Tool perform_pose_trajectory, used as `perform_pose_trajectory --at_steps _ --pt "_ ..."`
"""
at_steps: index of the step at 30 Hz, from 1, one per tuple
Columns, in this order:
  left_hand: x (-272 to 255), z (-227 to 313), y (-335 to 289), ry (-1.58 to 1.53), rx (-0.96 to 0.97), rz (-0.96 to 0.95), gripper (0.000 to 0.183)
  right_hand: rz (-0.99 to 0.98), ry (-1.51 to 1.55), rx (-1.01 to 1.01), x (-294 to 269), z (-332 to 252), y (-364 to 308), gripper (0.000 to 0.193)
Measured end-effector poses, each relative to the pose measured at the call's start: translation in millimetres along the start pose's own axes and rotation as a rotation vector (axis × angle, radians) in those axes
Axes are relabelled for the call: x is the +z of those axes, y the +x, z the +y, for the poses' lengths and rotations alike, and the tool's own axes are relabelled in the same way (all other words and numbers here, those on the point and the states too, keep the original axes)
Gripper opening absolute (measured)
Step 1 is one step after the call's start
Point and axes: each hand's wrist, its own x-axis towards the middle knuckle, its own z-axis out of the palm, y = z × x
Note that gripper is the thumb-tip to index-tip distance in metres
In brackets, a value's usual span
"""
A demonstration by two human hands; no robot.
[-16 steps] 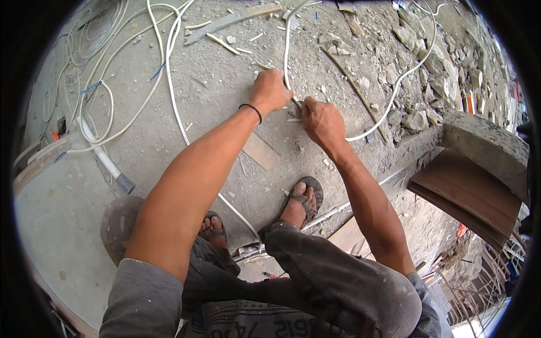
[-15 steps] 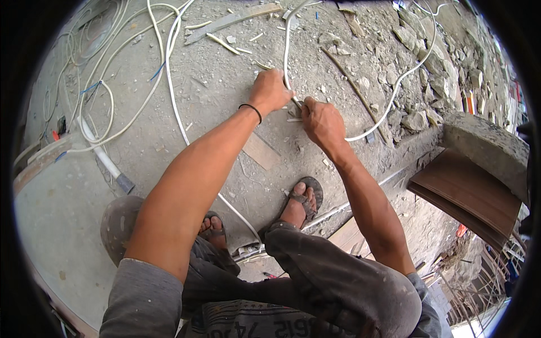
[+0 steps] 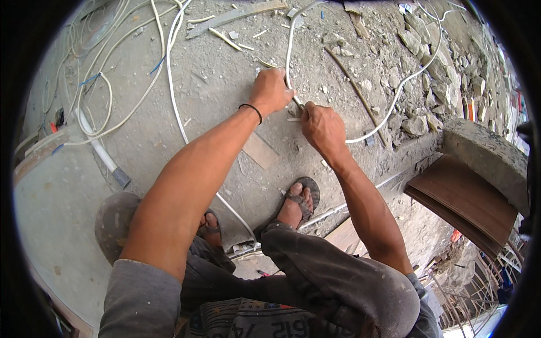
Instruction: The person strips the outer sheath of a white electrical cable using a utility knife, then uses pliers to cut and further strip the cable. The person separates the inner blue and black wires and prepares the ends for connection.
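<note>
A: State of the fingers?
B: Left hand: clenched on the white cable. Right hand: also closed on it, fingertips partly hidden.
A: Cable position?
B: Between the hands, over the dusty floor; a brown rod lies right, rubble beyond.

Dusty floor, white cable, stone rubble

Looks like a long, thin white cable, smooth and round, bending over the dusty gray ground.
</note>
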Motion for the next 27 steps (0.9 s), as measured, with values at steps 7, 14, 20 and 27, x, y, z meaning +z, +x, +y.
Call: perform_pose_trajectory --at_steps 7,14,20,27 --pt "2.0 0.8 1.1 0.056 0.002 0.000 0.029 -0.021 -0.026 -0.005 1.6 7.9 -11.1 0.019" --pt "-1.1 3.9 3.7 0.047 -0.010 -0.026 0.030 -0.117 -0.141 -0.028 -1.6 17.4 -23.9 0.018" --pt "-4.1 8.3 6.2 0.067 -0.041 -0.053 0.025 -0.130 -0.199 -0.044 -0.9 26.2 -32.5 0.015" --pt "-3.5 8.1 6.9 0.066 -0.039 -0.060 0.024 -0.125 -0.206 -0.055 -1.9 35.4 -38.9 0.015"
